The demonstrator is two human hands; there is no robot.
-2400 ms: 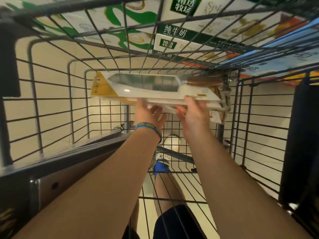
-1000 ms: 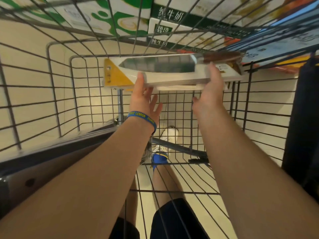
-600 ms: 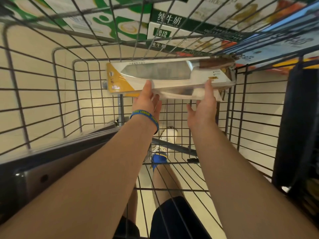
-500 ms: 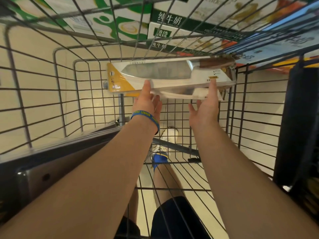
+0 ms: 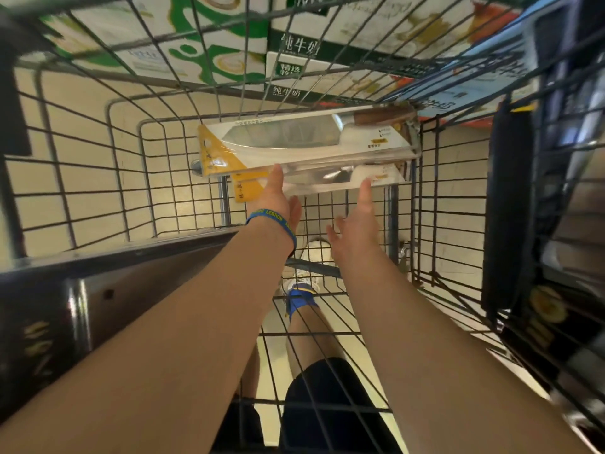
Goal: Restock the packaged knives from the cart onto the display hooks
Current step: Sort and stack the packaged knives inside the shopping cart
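Note:
Two packaged knives lie stacked at the far end of the wire cart (image 5: pixel 131 178). The top packaged knife (image 5: pixel 307 139) has a clear blister, a yellow corner card on the left and a brown wooden handle on the right. A second packaged knife (image 5: pixel 327 178) pokes out beneath it. My left hand (image 5: pixel 278 198), with a blue wristband, reaches forward with straight fingers touching the near edge of the stack. My right hand (image 5: pixel 357 224) is spread, its fingertips at the lower package's near edge, not curled round it.
Milk cartons (image 5: pixel 294 44) with green print stand beyond the cart's far wall. A dark shelf unit (image 5: pixel 510 208) runs along the right. The cart's dark seat flap (image 5: pixel 98 290) is at the left. My legs and shoes (image 5: pixel 304 290) show through the cart floor.
Both hands have slipped back from under the packages; the right hand dropped lower and opened, leaving only fingertips at the stack's edge. The stack stays at the cart's far end.

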